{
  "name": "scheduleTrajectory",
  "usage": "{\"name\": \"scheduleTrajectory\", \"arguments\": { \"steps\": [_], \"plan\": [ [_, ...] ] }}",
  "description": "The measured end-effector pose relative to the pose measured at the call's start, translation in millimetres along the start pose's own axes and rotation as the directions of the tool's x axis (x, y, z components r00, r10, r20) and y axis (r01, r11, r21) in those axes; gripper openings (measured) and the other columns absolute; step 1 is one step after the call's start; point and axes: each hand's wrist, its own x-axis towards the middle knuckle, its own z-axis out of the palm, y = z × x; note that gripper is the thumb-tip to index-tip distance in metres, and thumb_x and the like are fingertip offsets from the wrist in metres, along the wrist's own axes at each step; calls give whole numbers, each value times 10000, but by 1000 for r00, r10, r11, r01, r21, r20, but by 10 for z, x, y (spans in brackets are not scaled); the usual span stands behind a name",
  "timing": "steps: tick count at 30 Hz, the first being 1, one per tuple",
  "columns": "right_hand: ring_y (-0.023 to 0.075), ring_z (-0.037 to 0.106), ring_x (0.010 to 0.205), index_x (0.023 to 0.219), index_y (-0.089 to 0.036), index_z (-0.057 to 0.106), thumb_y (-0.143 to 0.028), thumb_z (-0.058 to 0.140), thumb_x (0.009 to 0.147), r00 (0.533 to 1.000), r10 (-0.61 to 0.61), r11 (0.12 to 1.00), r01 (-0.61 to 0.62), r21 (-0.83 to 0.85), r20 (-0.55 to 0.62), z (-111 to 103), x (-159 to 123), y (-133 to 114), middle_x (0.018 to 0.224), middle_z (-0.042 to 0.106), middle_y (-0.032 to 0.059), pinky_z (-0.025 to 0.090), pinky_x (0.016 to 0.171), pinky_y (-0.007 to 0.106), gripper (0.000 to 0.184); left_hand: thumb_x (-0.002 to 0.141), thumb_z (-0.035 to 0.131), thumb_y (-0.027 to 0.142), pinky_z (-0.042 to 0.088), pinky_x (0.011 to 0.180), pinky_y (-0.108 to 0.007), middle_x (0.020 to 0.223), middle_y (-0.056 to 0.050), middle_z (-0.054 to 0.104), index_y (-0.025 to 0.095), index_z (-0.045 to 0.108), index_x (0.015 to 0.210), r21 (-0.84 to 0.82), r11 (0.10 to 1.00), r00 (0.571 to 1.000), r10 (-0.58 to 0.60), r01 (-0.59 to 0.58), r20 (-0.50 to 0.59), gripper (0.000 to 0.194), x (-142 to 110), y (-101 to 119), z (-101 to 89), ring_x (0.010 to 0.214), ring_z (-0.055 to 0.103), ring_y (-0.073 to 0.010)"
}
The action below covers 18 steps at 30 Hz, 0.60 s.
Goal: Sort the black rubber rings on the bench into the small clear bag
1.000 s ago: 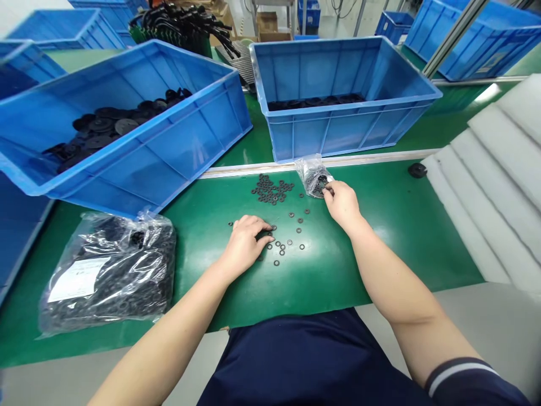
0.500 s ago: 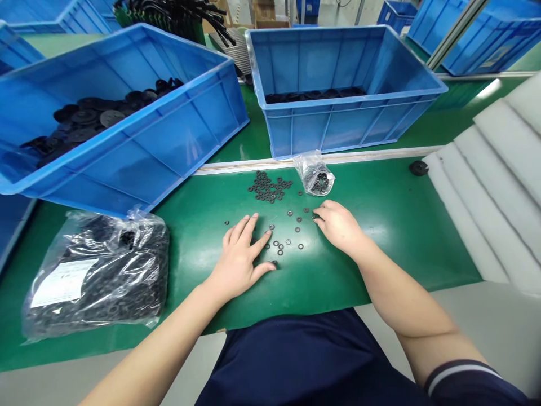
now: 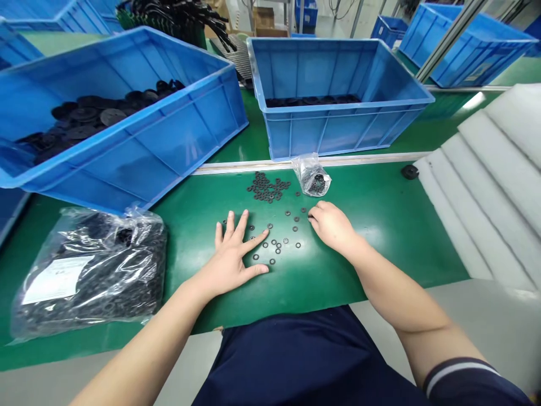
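Head view, looking down past a navy shirt (image 3: 296, 361) onto a green bench (image 3: 380, 248). The left hand (image 3: 226, 262) lies palm down on the bench, its fingers (image 3: 242, 225) splayed and released, gripping nothing, with black washers (image 3: 273, 261) loose around the fingertips and thumb. The right hand (image 3: 333, 226) rests on the bench just beside the washers, its fingers loosely curled; whether they cover a washer cannot be told. The hands are working among these scattered washers, which lie mostly between them.

Beyond the hands, a heap (image 3: 266, 189) of washers sits on the bench, with a small clear bag (image 3: 311, 176) of them just to its right. A large bag (image 3: 91, 276) of washers lies on the bench to the left, and white foam (image 3: 477, 192) lies along its right end, near a black disc (image 3: 409, 172). At the bench's far side stand two blue bins (image 3: 338, 132), both holding black parts, and more bins and shelving fill the room behind.
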Motion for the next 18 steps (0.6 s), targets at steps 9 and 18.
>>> {"name": "scheduleTrajectory", "arguments": {
  "steps": [9, 18],
  "plan": [
    [258, 562, 890, 936, -138, 668, -118, 413, 967, 999, -40, 972, 44, -229, 23, 60, -67, -69, 938, 638, 138, 456, 805, 355, 258, 889, 609, 572, 205, 1152, -697, 1673, -119, 134, 325, 510, 1445, -46, 997, 991, -68, 63, -114, 616, -35, -255, -135, 1521, 102, -437],
    [245, 600, 873, 994, -110, 693, -146, 455, 940, 992, 41, 999, -43, -19, -116, 86, -22, 404, 951, 660, 143, 464, 833, 327, 247, 869, 599, 353, 536, 844, -371, 907, -76, 685, 182, 733, 1059, -176, 908, 834, -418, 379, -361, 288, -60, -757, -268, 792, 650, -216]
  ]
}}
